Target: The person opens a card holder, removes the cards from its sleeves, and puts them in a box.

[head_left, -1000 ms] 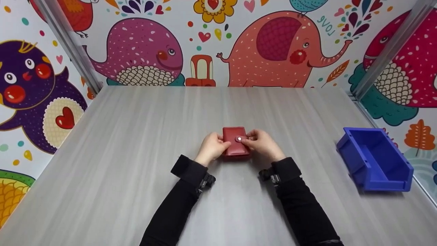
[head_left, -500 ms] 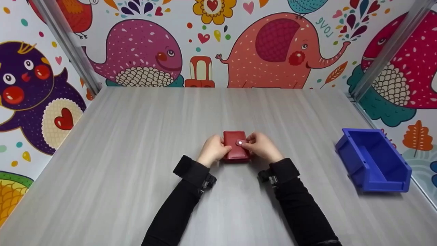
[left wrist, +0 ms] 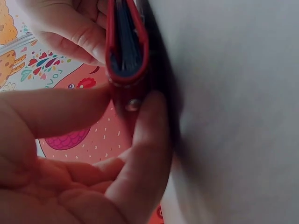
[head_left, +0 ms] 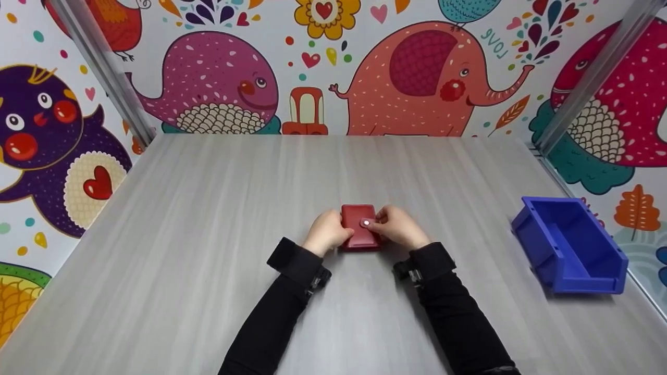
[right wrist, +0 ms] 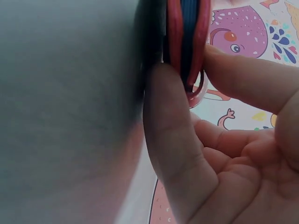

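A small red wallet (head_left: 357,214) with a strap and a round silver snap (head_left: 366,222) lies close over the table in the head view. My left hand (head_left: 327,229) pinches its left side, thumb on top. On the opposite side, my right hand (head_left: 400,227) grips the edge with the thumb at the snap strap. Seen from the left wrist, the spine of the wallet (left wrist: 125,88) carries a metal stud, held between thumb and finger. The right wrist view shows the open-sided edge of the wallet (right wrist: 201,32) with dark layers between the red covers.
A blue plastic bin (head_left: 573,245) stands at the right side of the grey wood-grain table (head_left: 208,208). Panels printed with cartoon animals (head_left: 417,78) enclose the back and both sides.
Both hands and the wallet have shifted slightly toward the person. The grip on both sides stays the same, with the right thumb still at the snap.
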Tool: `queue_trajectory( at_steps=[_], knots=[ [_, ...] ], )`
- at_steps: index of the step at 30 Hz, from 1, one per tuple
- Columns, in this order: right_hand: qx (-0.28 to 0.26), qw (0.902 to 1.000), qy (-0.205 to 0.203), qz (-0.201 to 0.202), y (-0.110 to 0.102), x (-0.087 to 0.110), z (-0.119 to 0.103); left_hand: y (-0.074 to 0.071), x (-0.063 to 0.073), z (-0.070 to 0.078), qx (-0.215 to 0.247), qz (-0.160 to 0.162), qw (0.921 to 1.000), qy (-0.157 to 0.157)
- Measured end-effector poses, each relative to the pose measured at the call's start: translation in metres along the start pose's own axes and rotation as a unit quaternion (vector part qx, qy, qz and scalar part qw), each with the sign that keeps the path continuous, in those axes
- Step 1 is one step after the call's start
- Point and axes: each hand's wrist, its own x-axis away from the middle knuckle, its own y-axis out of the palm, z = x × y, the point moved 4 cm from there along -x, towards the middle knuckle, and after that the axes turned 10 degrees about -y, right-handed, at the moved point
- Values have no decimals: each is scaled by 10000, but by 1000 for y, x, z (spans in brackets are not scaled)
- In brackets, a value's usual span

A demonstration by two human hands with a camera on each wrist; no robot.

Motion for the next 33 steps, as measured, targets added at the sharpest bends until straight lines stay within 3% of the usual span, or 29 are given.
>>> queue_trajectory(
  at_steps=[8,18,33],
  knots=[
    [244,9997,-73,8,1,-1,1,1,2,0,-204,20,9997,103],
    [609,9981,-62,25,0,0,1,1,3,5,-504,128,9973,521],
    [922,9955,-204,18,0,0,-2,3,5,6,-699,255,9953,619]
  ],
)
